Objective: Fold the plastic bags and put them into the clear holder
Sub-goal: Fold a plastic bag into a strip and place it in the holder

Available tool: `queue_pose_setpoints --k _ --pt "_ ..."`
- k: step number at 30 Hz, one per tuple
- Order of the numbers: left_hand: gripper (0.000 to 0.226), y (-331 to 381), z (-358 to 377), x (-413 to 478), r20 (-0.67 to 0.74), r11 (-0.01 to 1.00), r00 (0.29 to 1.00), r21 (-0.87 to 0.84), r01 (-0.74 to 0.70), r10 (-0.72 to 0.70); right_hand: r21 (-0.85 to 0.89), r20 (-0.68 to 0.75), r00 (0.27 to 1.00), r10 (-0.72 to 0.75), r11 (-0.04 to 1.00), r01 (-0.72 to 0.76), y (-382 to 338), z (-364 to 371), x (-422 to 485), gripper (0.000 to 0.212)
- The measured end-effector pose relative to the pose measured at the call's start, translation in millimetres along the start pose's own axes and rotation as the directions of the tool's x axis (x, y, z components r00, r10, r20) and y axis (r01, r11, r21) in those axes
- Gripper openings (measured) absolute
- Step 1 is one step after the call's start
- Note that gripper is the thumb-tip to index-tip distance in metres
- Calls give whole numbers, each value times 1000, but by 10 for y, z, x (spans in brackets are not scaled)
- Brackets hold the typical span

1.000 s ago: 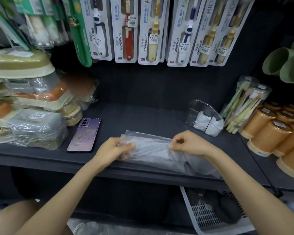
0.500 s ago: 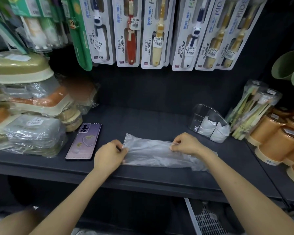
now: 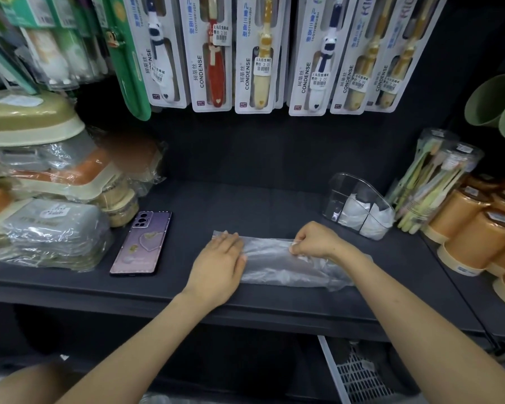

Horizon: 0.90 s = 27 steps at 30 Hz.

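Head cam: L hand [image 3: 216, 266] flat on plastic bag [image 3: 283, 265], R hand [image 3: 312, 240] pinches its far edge, near shelf [image 3: 245, 205] front.

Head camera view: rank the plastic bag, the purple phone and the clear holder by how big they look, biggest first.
1. The plastic bag: clearly the largest.
2. The purple phone and the clear holder: about alike in this view, so I won't rank them.

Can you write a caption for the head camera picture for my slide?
Left hand presses a plastic bag flat on the shelf while the right hand pinches its far edge.
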<state>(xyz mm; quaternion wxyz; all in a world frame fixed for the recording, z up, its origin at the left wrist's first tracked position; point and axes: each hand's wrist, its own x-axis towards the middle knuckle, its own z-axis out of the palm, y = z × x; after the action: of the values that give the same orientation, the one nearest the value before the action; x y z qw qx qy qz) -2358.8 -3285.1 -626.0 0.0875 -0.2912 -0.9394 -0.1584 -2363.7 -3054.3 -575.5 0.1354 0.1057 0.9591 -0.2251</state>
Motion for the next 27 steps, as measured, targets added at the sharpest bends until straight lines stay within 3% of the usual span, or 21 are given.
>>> queue_pose_setpoints --k 2,5,8,13,17,18,20,21,23,25,27 --pt "103 34 41 -10 141 999 989 30 40 -44 8 6 1000 7 1000 -7 6 -2 8 13" --pt "130 40 67 -7 190 996 978 43 76 -82 15 12 1000 5 1000 -5 15 5 16 13" --pt "135 38 66 -7 223 994 969 61 95 -107 -1 19 1000 2 1000 -2 3 12 14 10" --pt "136 56 66 9 245 989 961 108 102 -126 115 6 999 -49 992 48 106 -131 -34 4" --pt "133 62 51 2 251 989 960 113 98 -123 112 -32 999 30 993 -26 390 -226 -160 22" --pt "132 67 50 2 257 989 959 115 96 -123 51 -71 996 59 997 -55 422 -235 -192 22" --pt "131 62 56 2 259 988 957 116 105 -132 -253 -253 967 17 964 -83 351 -171 -247 40" --pt "130 60 59 5 262 987 955 119 108 -136 -379 -360 928 -101 924 -46 257 -76 -274 48" --pt "131 56 68 8 267 986 953 126 110 -140 -501 -495 783 -377 860 98 -26 181 -330 50" --pt "132 60 67 5 276 986 951 124 109 -140 -568 -398 781 -482 798 203 -263 454 -369 59" --pt "128 62 66 3 279 986 950 123 108 -139 -620 -218 870 -442 751 226 -353 670 -390 77"
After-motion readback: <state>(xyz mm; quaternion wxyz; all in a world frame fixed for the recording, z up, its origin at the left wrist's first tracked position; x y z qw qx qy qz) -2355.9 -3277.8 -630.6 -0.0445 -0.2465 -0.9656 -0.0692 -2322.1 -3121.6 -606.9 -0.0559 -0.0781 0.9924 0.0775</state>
